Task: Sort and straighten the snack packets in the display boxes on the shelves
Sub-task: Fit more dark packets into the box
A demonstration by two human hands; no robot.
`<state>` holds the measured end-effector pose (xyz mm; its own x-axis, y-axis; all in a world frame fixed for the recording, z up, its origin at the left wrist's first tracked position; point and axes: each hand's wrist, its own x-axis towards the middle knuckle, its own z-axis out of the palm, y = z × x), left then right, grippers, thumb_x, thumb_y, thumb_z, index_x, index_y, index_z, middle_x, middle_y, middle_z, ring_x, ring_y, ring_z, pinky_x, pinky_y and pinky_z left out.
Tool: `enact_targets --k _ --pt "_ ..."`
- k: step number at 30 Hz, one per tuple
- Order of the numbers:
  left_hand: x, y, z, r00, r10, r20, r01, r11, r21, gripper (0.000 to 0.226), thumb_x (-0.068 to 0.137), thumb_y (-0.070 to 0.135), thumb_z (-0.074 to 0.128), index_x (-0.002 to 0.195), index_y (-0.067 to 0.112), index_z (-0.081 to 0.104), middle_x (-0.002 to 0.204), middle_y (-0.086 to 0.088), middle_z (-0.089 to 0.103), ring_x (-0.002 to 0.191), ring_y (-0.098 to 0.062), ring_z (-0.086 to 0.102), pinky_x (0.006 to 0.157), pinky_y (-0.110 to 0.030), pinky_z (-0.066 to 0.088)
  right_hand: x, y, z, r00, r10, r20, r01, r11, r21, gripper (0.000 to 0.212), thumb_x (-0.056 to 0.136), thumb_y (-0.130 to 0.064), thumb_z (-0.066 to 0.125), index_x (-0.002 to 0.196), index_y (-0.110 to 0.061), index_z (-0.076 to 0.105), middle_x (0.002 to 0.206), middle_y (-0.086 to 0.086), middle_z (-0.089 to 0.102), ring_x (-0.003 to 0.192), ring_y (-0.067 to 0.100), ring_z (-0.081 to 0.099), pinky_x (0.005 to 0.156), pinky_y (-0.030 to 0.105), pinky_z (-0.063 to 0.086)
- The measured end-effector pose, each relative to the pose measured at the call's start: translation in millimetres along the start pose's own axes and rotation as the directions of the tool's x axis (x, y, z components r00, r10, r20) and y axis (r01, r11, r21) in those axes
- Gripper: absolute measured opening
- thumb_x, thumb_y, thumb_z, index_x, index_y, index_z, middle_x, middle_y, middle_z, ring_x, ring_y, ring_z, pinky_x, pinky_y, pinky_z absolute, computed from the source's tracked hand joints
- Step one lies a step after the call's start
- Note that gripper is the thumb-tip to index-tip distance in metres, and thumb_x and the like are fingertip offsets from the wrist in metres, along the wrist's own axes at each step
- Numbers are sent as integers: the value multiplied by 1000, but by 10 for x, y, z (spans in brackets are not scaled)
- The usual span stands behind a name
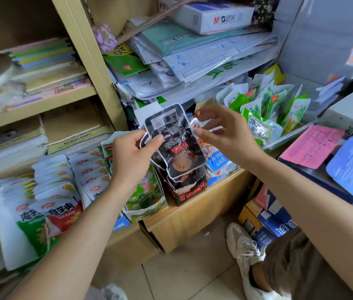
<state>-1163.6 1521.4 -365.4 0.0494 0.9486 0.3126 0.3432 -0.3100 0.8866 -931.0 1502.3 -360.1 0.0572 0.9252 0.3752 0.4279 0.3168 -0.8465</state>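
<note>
Gripping a stack of black packets (172, 137) in head view: left hand (131, 158), thumb on the front, fingers curled behind the left edge. Stack is upright, its lower end over the black box (185, 192) under the hands. Right hand (229, 135) is just beside the stack's right edge, thumb and forefinger pinching the top of a white-orange packet (202, 125). Hands close, not touching. Green packets (268, 105) beyond right hand. White packet rows (58, 182) left of left wrist.

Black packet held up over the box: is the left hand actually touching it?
Touching. The head view shows the left hand gripping the black packet, thumb pressed on its front. The right hand pinches an orange-and-white packet beside it.
</note>
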Motion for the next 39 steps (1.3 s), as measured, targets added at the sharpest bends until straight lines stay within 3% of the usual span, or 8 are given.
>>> enact_targets --k 4,9,16,24,28,31,35,39 --pt "42 147 -115 973 -232 -21 217 935 -280 4 90 22 74 92 23 78 93 1 76 86 -18 68 74 -37 50 -103 -66 15 992 37 123 -50 993 107 59 81 -36 79 132 -16 58 114 -1 68 96 17 68 82 35 59" --pt "20 250 -172 922 -384 53 356 785 -507 12 91 11 70 102 15 73 103 -4 77 94 -18 71 80 -35 56 -108 -178 142 973 143 180 -171 973 154 71 72 -49 77 135 -25 55 116 -10 62 103 9 62 87 27 56" --pt "-68 275 -284 937 -350 4 305 812 -498 25 91 6 70 116 10 70 109 -5 76 99 -20 73 85 -37 58 26 -274 259 921 242 307 -386 686 617 22 78 -7 76 98 -8 66 93 12 69 84 25 71 75 38 60" --pt "-144 145 -406 981 110 -161 -93 989 114 84 81 29 84 151 25 39 145 17 47 131 9 43 109 -27 41 117 -303 386 881 395 260 -446 511 735 14 88 12 62 89 -2 64 72 9 72 67 20 73 57 29 58" --pt "-126 102 -405 812 544 210 -559 623 547 86 75 49 79 149 19 47 159 -1 37 148 -22 30 120 -47 29 141 -294 373 853 439 281 -482 458 747 19 88 13 62 102 0 62 77 13 73 64 19 73 52 25 56" --pt "-124 38 -311 812 495 311 -574 577 580 84 75 47 80 149 21 48 155 0 45 143 -19 41 118 -47 33 125 -295 382 827 448 339 -533 437 724 30 89 13 61 115 -1 61 86 17 71 64 18 72 52 23 56" --pt "-86 -27 -301 808 558 189 -560 628 541 61 71 6 84 129 18 69 127 4 69 116 -12 64 100 -31 51 132 -283 386 820 426 382 -562 476 677 25 87 2 66 111 -4 65 98 16 71 78 20 67 62 27 62" --pt "-29 61 -273 817 576 24 -518 716 468 36 86 15 79 122 14 71 111 6 74 97 -4 70 82 -19 56 158 -289 279 871 330 365 -490 509 708 39 86 -21 66 119 -1 63 105 22 66 79 23 69 70 26 61"
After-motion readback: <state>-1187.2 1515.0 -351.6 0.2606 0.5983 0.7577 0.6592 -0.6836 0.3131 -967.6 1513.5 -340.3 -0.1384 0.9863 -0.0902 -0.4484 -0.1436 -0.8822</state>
